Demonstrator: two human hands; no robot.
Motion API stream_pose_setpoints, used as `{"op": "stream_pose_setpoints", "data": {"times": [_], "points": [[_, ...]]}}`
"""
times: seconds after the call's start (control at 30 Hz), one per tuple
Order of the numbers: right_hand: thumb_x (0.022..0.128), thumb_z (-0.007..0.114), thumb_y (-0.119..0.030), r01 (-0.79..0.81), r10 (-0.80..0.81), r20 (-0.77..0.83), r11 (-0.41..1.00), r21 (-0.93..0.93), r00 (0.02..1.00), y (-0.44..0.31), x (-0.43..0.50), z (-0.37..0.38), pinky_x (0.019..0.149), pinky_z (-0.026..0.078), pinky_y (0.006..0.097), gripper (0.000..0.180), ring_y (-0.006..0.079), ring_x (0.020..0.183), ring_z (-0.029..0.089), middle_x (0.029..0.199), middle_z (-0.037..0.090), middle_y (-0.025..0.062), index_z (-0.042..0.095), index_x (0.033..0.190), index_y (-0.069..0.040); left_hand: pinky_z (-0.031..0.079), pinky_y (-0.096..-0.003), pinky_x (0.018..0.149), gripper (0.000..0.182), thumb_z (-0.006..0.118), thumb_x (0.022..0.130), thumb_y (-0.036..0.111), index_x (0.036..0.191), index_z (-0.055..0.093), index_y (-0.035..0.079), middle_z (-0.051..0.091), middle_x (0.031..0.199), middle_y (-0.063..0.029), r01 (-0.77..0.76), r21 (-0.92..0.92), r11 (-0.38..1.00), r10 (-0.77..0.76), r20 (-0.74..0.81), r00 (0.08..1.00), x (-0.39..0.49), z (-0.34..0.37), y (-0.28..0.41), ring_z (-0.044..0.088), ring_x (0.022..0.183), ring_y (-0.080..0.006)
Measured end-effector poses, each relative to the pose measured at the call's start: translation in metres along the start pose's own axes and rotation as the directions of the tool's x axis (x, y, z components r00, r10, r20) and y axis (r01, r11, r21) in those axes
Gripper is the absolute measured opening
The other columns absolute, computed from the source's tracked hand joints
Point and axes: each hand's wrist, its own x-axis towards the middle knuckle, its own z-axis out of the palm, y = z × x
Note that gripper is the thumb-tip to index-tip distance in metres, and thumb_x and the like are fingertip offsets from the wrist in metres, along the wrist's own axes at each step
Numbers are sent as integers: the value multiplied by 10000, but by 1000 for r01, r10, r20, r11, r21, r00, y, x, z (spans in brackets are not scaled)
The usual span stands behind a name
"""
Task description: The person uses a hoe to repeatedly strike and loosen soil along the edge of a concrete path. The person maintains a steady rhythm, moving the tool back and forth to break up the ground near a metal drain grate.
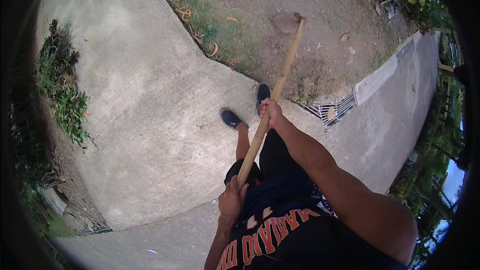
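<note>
Both of my hands hold the long bamboo handle (288, 63) of what looks like a hoe. My right hand (272, 113) wraps around its middle, above my dark shoe. Down by my waist, my left hand (231, 199) grips the near end. The handle slants away from me over the concrete edge to the bare soil. At its far tip sits a brown, rounded metal blade (288, 23), lying on or just above the dirt; its colour blends with the ground, so contact is hard to tell.
Concrete pavement (150, 112) lies under my shoes (231, 119). Its edge meets a patch of grass and soil (240, 37) with dry curled leaves. To the right, a metal drain grate (337, 109) adjoins a low concrete curb (378, 65). Green plants (63, 86) border the left side.
</note>
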Motion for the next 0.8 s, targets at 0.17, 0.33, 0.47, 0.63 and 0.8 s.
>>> {"op": "stream_pose_setpoints", "data": {"times": [0.17,0.33,0.47,0.63,0.8], "points": [[868,675,-165,-145,142,-49,987,-68,989,114,-34,-6,513,492,381,180,179,525,507,660,480,21,517,807,-103,596,-519,679,528,694,980,381,1372,540,64,708,1059,-202,134,-21,991,-133,35,991,-83,-10,-33,733,809,-413],[852,658,-147,-284,277,-92,956,-74,956,184,-78,-13,504,499,389,151,190,521,505,670,484,30,518,808,-108,584,-500,607,488,713,965,379,1315,579,66,712,924,-192,159,14,987,-159,17,987,-152,-38,-58,723,731,-414],[846,654,-144,-217,217,15,975,44,976,132,-57,-10,506,496,383,157,188,517,492,653,479,26,511,784,-121,585,-509,621,479,703,975,367,1313,575,52,711,945,-210,42,12,999,-42,-12,999,-106,-30,-53,724,748,-420],[866,671,-179,-20,20,42,1000,9,999,55,-27,-17,507,477,375,192,165,519,481,639,463,15,509,774,-135,590,-520,655,487,693,984,365,1331,556,53,711,975,-222,-21,-17,1000,21,-27,999,-44,-6,-20,724,781,-430],[891,659,-191,-11,11,31,1000,4,999,46,-16,-23,506,472,367,199,164,515,481,641,474,12,511,770,-133,595,-522,675,504,696,981,371,1350,546,63,718,1009,-216,26,-15,1000,-26,-27,999,-43,21,-14,729,806,-427]]}}
